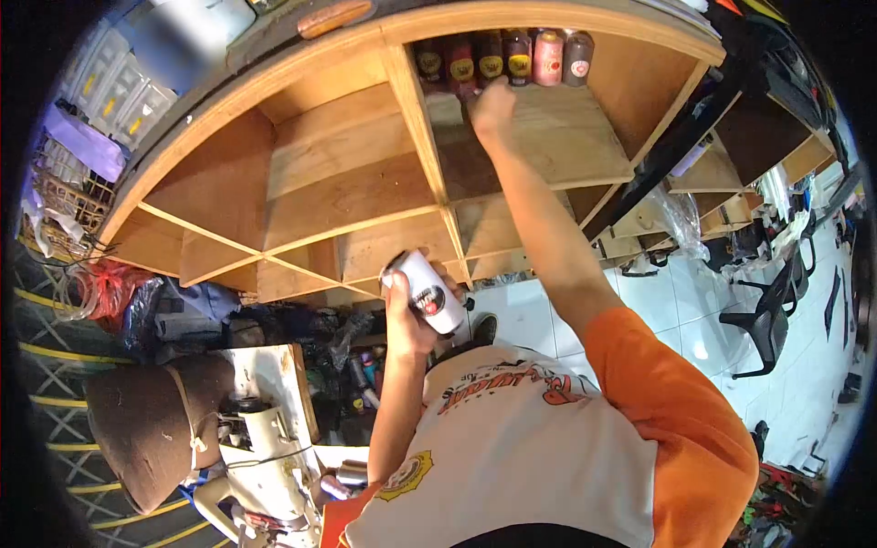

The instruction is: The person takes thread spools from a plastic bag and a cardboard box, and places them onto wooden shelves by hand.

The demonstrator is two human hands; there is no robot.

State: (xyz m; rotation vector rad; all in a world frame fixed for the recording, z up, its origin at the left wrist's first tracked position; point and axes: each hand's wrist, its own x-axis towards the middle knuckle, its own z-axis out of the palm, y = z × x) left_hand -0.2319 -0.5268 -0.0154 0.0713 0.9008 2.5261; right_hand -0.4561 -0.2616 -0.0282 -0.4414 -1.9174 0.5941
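My left hand (406,315) is wrapped round a white can (427,290) with a dark round logo, held tilted below the wooden shelf. My right hand (493,108) reaches into the upper right compartment, near the row of cans at its back. Its fingers are closed together, and what they hold, if anything, is hidden. In that row stand dark cans with yellow labels (519,59), a pink can (548,59) and a dark grey can (578,60) at the right end.
The wooden shelf (416,110) has several compartments. A sewing machine (265,457) and a brown cushion-like object (151,429) are at lower left. Bagged items (146,315) lie below the shelf. A black chair (767,320) stands on the white tiled floor (653,306) at right.
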